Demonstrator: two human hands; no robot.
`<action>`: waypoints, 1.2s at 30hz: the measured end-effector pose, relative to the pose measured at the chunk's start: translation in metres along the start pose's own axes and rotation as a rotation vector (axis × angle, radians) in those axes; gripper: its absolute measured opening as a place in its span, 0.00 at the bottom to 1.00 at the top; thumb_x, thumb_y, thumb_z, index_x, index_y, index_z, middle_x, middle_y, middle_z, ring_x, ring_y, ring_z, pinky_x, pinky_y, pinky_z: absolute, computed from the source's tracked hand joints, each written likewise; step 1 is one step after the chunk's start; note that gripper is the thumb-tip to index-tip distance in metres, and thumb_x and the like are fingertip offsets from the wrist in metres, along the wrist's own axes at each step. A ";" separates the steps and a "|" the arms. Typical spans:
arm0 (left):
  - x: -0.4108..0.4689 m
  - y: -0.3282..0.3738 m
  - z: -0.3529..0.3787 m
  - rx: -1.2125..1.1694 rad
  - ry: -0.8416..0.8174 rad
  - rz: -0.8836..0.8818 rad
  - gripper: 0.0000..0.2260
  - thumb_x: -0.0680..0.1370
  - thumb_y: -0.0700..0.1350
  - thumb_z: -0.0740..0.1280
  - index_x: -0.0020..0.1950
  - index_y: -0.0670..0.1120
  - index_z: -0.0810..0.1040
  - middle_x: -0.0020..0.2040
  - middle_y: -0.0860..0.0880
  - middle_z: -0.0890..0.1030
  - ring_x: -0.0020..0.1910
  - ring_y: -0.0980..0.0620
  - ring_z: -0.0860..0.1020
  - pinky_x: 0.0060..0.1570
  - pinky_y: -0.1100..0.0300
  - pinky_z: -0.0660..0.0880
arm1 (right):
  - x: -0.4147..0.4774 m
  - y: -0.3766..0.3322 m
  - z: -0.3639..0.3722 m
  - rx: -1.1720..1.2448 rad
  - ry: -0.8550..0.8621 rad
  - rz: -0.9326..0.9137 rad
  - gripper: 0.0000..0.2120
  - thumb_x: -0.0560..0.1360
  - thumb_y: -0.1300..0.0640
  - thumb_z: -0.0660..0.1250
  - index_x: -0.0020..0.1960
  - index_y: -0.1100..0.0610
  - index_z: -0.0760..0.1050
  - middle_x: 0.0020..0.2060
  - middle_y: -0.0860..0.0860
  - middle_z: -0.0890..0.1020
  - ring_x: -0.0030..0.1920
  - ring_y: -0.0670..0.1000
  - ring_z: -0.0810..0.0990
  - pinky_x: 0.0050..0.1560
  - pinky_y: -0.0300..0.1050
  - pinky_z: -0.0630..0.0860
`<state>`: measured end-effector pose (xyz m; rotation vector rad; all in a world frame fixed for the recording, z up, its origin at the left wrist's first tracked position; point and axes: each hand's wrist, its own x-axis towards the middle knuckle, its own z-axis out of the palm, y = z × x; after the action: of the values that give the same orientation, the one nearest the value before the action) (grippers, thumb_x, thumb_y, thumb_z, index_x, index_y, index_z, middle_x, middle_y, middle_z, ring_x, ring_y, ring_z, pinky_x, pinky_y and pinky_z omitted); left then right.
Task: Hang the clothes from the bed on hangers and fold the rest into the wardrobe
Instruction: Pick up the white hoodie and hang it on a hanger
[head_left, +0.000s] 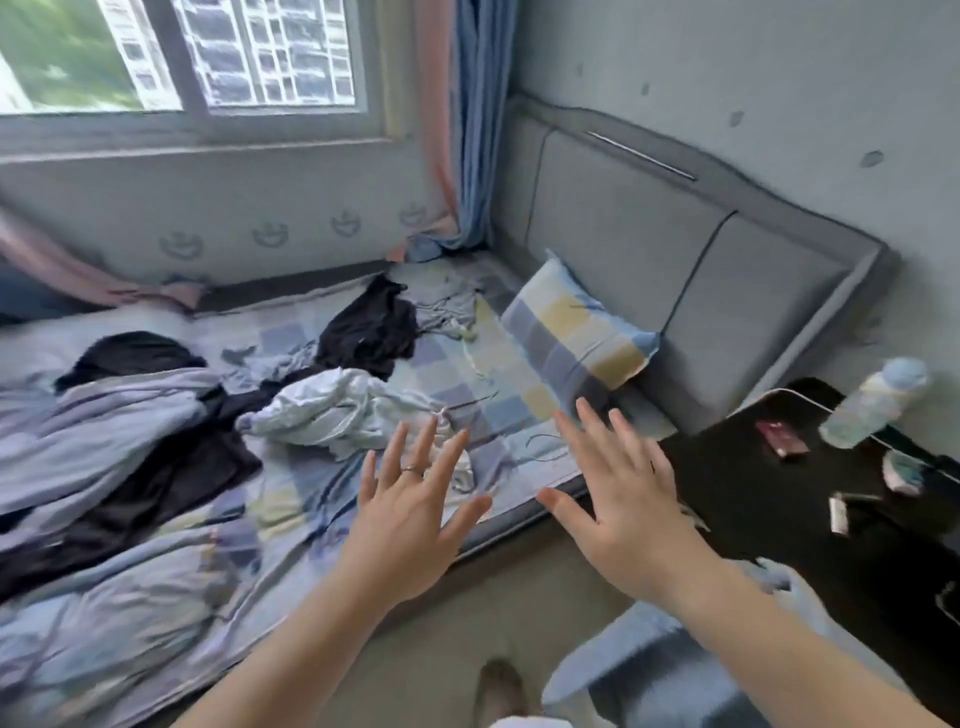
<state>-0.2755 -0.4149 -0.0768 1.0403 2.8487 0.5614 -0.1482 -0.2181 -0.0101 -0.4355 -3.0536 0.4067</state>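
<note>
Clothes lie scattered on the bed (467, 374). A crumpled white garment (337, 410) sits nearest, just beyond my left hand (410, 514). A black garment (369, 327) lies further back, a pale grey one (447, 306) near the corner, and a long dark piece (156, 483) runs across the lilac quilt (93, 431). My right hand (618, 499) hovers over the bed's near edge. Both hands are spread wide and hold nothing. A thin wire hanger (545, 447) seems to lie on the sheet between them. No wardrobe is in view.
A checked pillow (576, 332) leans on the grey padded headboard (675, 249). A black bedside table (810, 499) at right carries a plastic bottle (878, 400) and small items. Below my right arm stands a blue chair (649, 670). The window (182, 52) and curtains (467, 119) are behind the bed.
</note>
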 end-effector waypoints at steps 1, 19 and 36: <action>-0.002 -0.015 0.000 -0.002 -0.011 -0.050 0.36 0.72 0.76 0.35 0.78 0.67 0.38 0.78 0.61 0.32 0.78 0.54 0.29 0.77 0.45 0.36 | 0.013 -0.007 0.011 0.035 -0.025 -0.025 0.36 0.72 0.25 0.36 0.76 0.33 0.31 0.78 0.37 0.34 0.77 0.44 0.30 0.77 0.55 0.35; 0.130 -0.195 0.008 -0.009 -0.156 -0.544 0.32 0.79 0.70 0.46 0.81 0.62 0.47 0.83 0.55 0.42 0.80 0.52 0.37 0.77 0.46 0.40 | 0.294 -0.058 0.120 0.056 -0.394 -0.208 0.34 0.80 0.32 0.48 0.79 0.37 0.36 0.80 0.40 0.37 0.79 0.48 0.34 0.78 0.59 0.37; 0.278 -0.347 0.091 -0.095 -0.356 -0.470 0.30 0.81 0.67 0.51 0.81 0.59 0.53 0.83 0.53 0.49 0.81 0.50 0.43 0.77 0.48 0.46 | 0.459 -0.052 0.268 0.089 -0.522 0.015 0.33 0.81 0.35 0.51 0.81 0.41 0.41 0.81 0.42 0.43 0.80 0.50 0.41 0.78 0.60 0.42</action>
<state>-0.6862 -0.4550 -0.2652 0.3792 2.5825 0.4124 -0.6204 -0.2060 -0.2586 -0.4015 -3.5085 0.7635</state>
